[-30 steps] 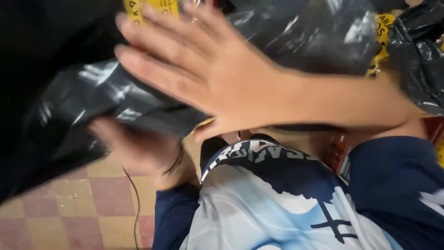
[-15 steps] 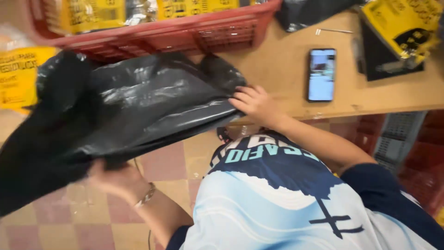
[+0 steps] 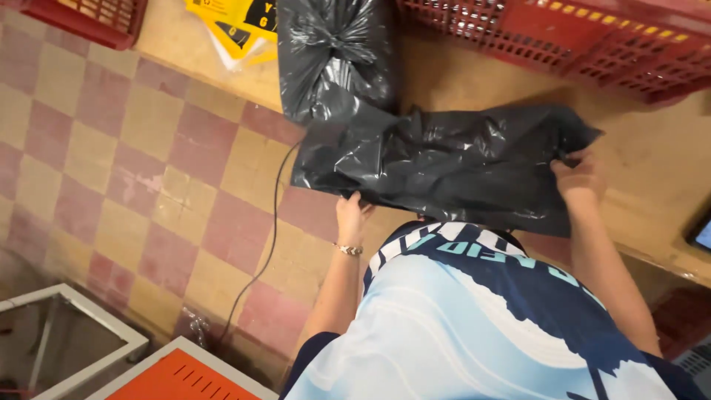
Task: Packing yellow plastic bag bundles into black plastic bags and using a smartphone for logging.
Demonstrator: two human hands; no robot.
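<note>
I see a black plastic bag (image 3: 444, 167) stretched out flat and crumpled between my two hands, lying partly on the edge of the tan surface (image 3: 652, 178) and partly hanging past it over the floor. My left hand (image 3: 353, 211) is closed on the bag's lower left edge, fingers tucked up under the plastic, with a thin bracelet (image 3: 348, 250) on the wrist. My right hand (image 3: 579, 178) pinches the bag's right edge, fingers curled over the rim of the plastic where it narrows to a corner. Just beyond the bag, touching its upper left part, a second black bag (image 3: 333, 55) sits on the surface, filled and gathered shut at the top. Left of that one lie some yellow packets (image 3: 226, 26) with black print, near the edge of the surface. A red plastic crate (image 3: 592, 41) runs along the far right side of the surface, behind the bag I hold. At the right edge of the view the corner of a phone (image 3: 702, 233) shows on the surface. Below, the floor (image 3: 111, 163) is a checkerboard of red and yellow tiles, and a thin black cable (image 3: 270, 230) trails down across it. In the lower left corner sit a grey metal frame (image 3: 81, 318) and an orange panel (image 3: 174, 374).
</note>
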